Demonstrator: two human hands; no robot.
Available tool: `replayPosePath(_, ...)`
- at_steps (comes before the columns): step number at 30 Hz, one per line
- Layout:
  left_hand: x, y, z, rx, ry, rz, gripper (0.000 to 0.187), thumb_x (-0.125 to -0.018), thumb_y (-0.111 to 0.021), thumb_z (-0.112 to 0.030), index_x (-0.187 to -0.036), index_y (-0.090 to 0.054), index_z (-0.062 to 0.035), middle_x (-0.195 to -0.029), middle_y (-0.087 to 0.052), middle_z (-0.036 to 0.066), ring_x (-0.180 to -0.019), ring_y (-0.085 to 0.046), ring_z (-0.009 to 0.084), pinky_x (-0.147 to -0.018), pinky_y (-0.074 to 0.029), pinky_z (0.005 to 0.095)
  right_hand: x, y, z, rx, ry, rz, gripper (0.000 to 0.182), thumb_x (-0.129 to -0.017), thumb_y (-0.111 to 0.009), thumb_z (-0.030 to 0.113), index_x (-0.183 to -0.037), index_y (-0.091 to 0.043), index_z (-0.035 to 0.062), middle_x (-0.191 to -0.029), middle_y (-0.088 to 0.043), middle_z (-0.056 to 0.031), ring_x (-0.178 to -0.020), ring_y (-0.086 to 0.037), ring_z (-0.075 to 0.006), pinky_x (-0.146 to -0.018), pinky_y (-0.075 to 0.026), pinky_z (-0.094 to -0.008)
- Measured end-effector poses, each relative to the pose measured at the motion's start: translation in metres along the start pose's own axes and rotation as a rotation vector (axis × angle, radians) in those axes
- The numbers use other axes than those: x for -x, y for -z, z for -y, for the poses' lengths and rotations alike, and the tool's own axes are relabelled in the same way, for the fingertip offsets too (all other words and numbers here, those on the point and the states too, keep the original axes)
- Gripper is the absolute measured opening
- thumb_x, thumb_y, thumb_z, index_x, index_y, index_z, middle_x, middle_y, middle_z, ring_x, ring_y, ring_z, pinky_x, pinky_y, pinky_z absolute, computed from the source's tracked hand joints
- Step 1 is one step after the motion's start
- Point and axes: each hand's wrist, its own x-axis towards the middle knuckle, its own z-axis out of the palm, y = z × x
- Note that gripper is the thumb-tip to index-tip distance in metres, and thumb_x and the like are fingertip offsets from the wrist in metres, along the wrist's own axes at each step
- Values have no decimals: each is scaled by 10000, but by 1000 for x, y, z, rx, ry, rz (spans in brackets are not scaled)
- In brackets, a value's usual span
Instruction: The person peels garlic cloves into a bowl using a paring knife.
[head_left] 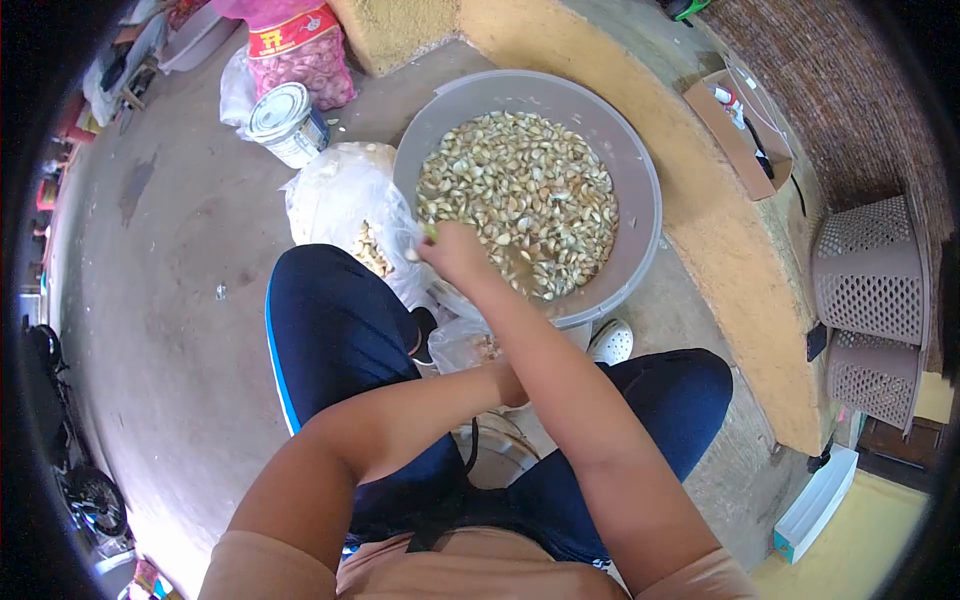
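Observation:
My right hand [456, 254] is closed over the left rim of a large grey tub [640, 200], with a small green-handled thing showing at its fingers. Many garlic cloves [520, 180] lie in water in the tub. Just left of that hand, a white plastic bag [335, 195] holds pale peeled cloves [370, 248]. My left hand [512, 384] is lower down, crossed beneath my right forearm, its fingers hidden. Near it, between my legs, is a clear plastic bag [455, 345] with small scraps inside.
A paint can [288, 125] and a red net sack of garlic [310, 70] stand at the upper left. A cardboard box [735, 135] sits on the yellow ledge [720, 220] at right, near grey perforated baskets [870, 270]. A motorcycle [90, 495] is at far left.

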Motion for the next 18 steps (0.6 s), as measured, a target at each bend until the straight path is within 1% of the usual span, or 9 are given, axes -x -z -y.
replayPosePath(3, -5, 19, 0, -6, 95, 198, 486, -775, -501, -166, -1248, -405, -105, -1295, -385, 122, -1155, -409, 266, -864, -409, 374, -7, 4, 24, -24, 132, -7, 238, -693, -575, 223, -753, -623, -2, -748, -594, -221, -719, -585, -359, -677, -465, -424)
replayPosePath(7, -18, 60, 10, -73, 341, 739, 472, -751, -505, -101, -1214, -427, -61, -1248, -432, 149, -1109, -452, 253, -924, -366, 329, -11, 44, -11, -43, -9, -32, 260, -705, -555, 253, -752, -618, 5, -730, -596, -202, -701, -582, -356, -678, -461, -417)
replayPosePath(8, -20, 76, 19, -13, 409, 742, 473, -741, -508, -113, -1206, -435, -63, -1224, -446, 166, -1076, -475, 269, -898, -386, 347, -9, 60, -32, -56, 5, -26, 274, -711, -543, 267, -750, -616, 6, -724, -597, -194, -694, -583, -352, -677, -460, -415)
replayPosePath(9, -19, 93, 31, 46, 477, 744, 475, -731, -512, -125, -1197, -444, -64, -1201, -460, 183, -1044, -497, 285, -871, -406, 366, -12, 68, -62, 35, -152, 26, 291, -719, -518, 288, -745, -616, 16, -715, -598, -183, -696, -585, -340, -679, -458, -413)
replayPosePath(12, -11, 110, 50, 162, 727, 350, 464, -749, -516, -208, -1184, -451, -60, -1114, -505, 222, -1007, -506, 335, -860, -404, 394, 6, 77, -153, -6, -335, 5, 259, -711, -517, 212, -689, -596, -33, -616, -586, -182, -544, -578, -315, -560, -467, -398)
replayPosePath(14, -14, 85, 75, 148, 768, 31, 485, -742, -529, -238, -1186, -449, -62, -1063, -535, 229, -986, -519, 347, -856, -403, 398, 37, 85, -178, -208, -552, -52, 185, -739, -551, 170, -689, -602, -1, -537, -551, -83, -382, -489, -159, -363, -401, -299)
replayPosePath(16, -21, 36, 96, 239, 696, -147, 500, -735, -547, -260, -1184, -451, -61, -1056, -539, 229, -986, -518, 352, -855, -402, 400, 64, 107, -186, -258, -483, 52, 208, -738, -536, 157, -636, -587, -17, -532, -560, -95, -412, -526, -192, -399, -422, -324)
replayPosePath(17, -29, 22, 100, 281, 651, -238, 508, -732, -556, -272, -1183, -452, -61, -1052, -541, 230, -986, -518, 355, -855, -402, 401, 78, 120, -178, -285, -497, 79, 176, -751, -528, 147, -758, -594, -16, -587, -571, -90, -400, -505, -161, -385, -416, -299)
replayPosePath(18, -38, 29, 90, 372, 716, -151, 481, -742, -542, -278, -1159, -474, -48, -1073, -532, 228, -987, -518, 351, -848, -406, 399, 93, 137, -164, -311, -513, 101, 208, -764, -521, 137, -880, -601, -16, -643, -582, -85, -388, -484, -131, -372, -410, -274)
